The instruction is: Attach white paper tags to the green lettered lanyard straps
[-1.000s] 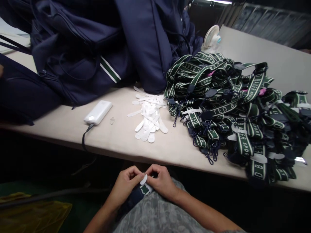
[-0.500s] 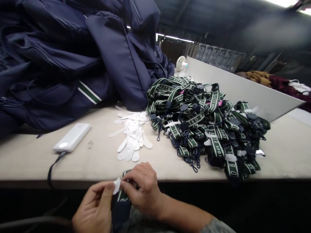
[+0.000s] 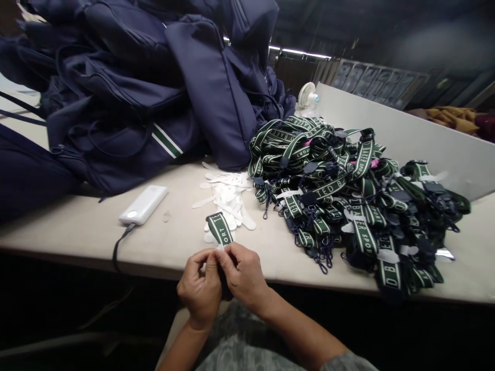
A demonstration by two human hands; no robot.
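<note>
Both hands meet at the table's front edge around a folded green strap (image 3: 220, 228) with white lettering. My left hand (image 3: 201, 288) pinches a small white tag (image 3: 220, 248) at the strap, of which only a bit shows. Fingertips of my right hand (image 3: 244, 270) are closed on the same spot from the right, touching the left ones. The strap's upper end sticks up over a pile of white tags (image 3: 228, 198). Its lower part is hidden behind the hands.
Navy bags (image 3: 127, 103) are heaped at the left and back. A large pile of green lettered straps (image 3: 328, 190) lies to the right. On the left rests a white power bank (image 3: 145, 205) with a cable. A small fan (image 3: 307, 95) stands behind.
Both hands have come together and moved up to the table edge. More of the strap now shows above them, while less of the white tag is visible. The view has shifted left.
</note>
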